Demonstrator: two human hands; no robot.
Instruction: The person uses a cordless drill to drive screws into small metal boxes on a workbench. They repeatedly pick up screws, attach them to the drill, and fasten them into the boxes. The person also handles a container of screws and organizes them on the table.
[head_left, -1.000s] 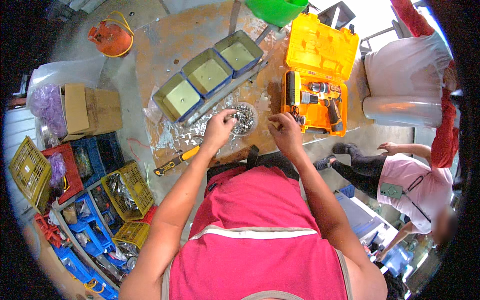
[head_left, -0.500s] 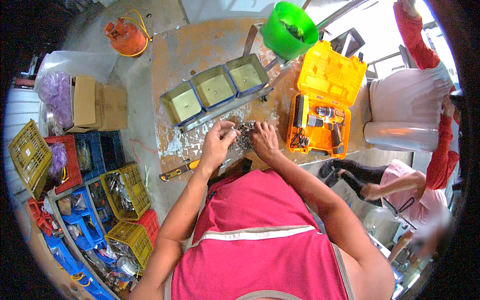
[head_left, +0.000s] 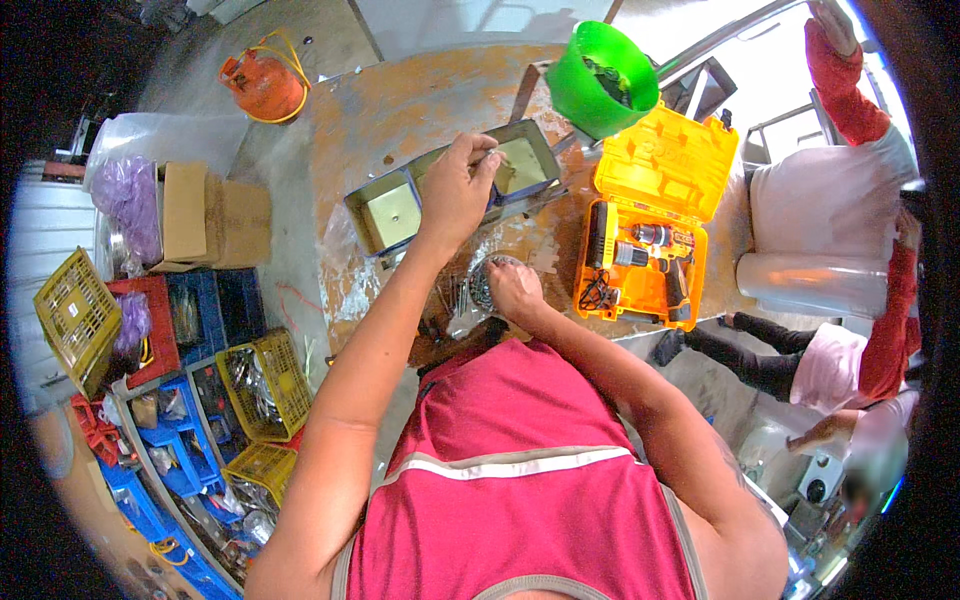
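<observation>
The left hand [head_left: 458,190] hovers over the metal trays [head_left: 455,190], fingers pinched on something too small to identify. The right hand [head_left: 513,290] rests curled on a pile of small metal parts [head_left: 478,285] on the rusty table [head_left: 400,110]. They look hard, light and best pinched singly.

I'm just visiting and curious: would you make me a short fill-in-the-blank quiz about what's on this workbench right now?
1. The left hand reaches over the row of rectangular ____ trays on the table.
2. The right hand rests on a pile of small ____ parts.
3. The cordless drill lies in an open ____ case.
4. Beyond the trays stands a round ____ bucket.

Missing words: metal; metal; yellow; green
</observation>
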